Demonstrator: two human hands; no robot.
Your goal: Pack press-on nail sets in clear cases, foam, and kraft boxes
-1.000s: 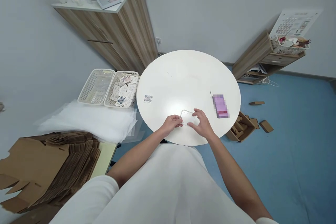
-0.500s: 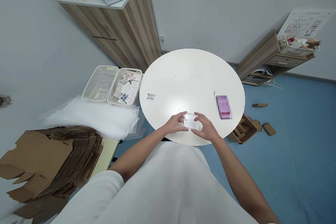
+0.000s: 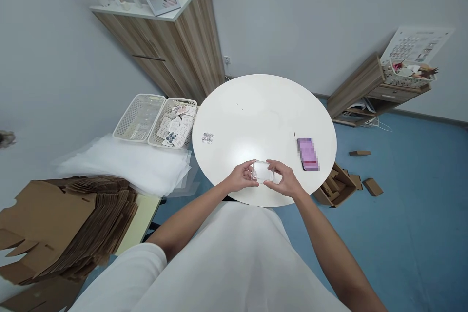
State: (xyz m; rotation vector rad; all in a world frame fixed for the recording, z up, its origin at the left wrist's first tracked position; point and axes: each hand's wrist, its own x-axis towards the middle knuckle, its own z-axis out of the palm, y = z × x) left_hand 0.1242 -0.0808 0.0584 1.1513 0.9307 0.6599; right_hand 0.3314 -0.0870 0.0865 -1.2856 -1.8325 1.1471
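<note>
A small clear box (image 3: 262, 171) with a pale, whitish face is held near the front edge of the round white table (image 3: 256, 107). My left hand (image 3: 241, 177) grips its left end between thumb and fingers. Its right end is between the thumb and fingers of my right hand (image 3: 284, 179). To the left on the tabletop lies a small sheet with round dark marks (image 3: 208, 137). A phone (image 3: 308, 154) with a blurred purple screen lies right of my hands, and a tiny dark object (image 3: 295, 135) is just above it.
Left of the table are a basket of printed cards (image 3: 193, 102), a basket of clear packaging (image 3: 126, 114), white plastic sheets (image 3: 127, 163) and flattened cardboard (image 3: 47, 214). An open carton (image 3: 343, 195) stands on the floor at right. Wooden cabinets (image 3: 199, 48) are behind.
The camera view has shifted slightly, so the room sits a little lower in the picture. Both hands still hold the clear box, with almost the same grip.
</note>
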